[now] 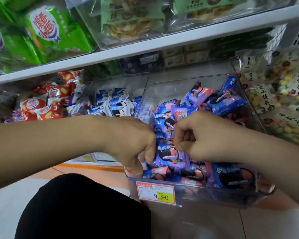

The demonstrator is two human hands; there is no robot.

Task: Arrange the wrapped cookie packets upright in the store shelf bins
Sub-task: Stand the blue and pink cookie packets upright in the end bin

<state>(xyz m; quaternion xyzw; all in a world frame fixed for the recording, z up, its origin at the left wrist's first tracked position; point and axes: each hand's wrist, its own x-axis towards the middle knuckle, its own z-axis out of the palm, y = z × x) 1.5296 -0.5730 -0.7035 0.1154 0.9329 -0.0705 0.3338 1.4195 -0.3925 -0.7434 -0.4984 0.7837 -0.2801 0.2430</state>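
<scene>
A clear plastic bin (195, 195) on the lower shelf holds several blue, purple and pink wrapped cookie packets (224, 102). Both my hands are inside its front half. My left hand (136, 144) curls its fingers round the left edge of one upright blue and purple packet (169, 156). My right hand (197, 137) pinches the top right of that same packet between thumb and forefinger. More packets (231, 176) lie flat against the bin's front wall.
A red and yellow price tag (156, 194) reading 9.90 is on the bin's front. To the left stand a bin of blue and white packets (114, 102) and red packets (47, 104). Bags of pastel sweets (286, 100) sit right. A white shelf (145, 45) overhangs above.
</scene>
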